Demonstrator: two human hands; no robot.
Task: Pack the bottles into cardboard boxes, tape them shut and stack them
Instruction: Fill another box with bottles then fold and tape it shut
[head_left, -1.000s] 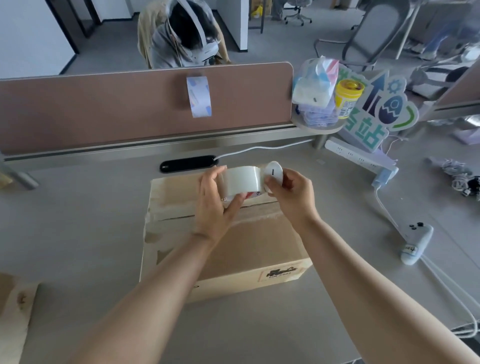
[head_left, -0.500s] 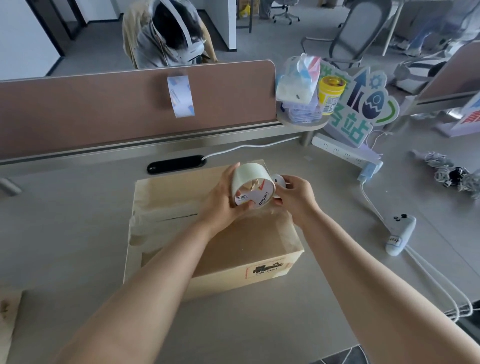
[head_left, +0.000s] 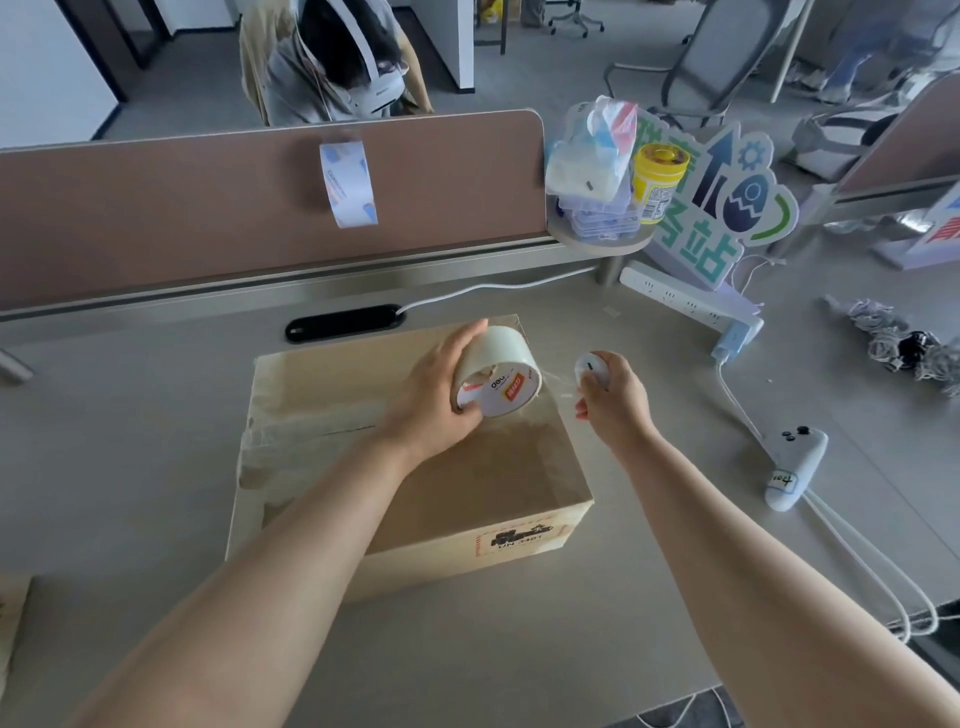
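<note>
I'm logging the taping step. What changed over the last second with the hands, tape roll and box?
The right hand, holding a small white disc, pulled rightward away from the tape roll, drawing out a clear strip. The roll tilted its core toward the camera. The left hand kept its grip; the cardboard box stayed put.

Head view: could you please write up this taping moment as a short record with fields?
Box: cardboard box on the desk, flaps closed, clear tape over the left of its seam
Left hand: grips the tape roll above the box
Right hand: holds a small white round object, apart from the roll
Tape strip: clear, stretched from the roll toward the right hand
</note>
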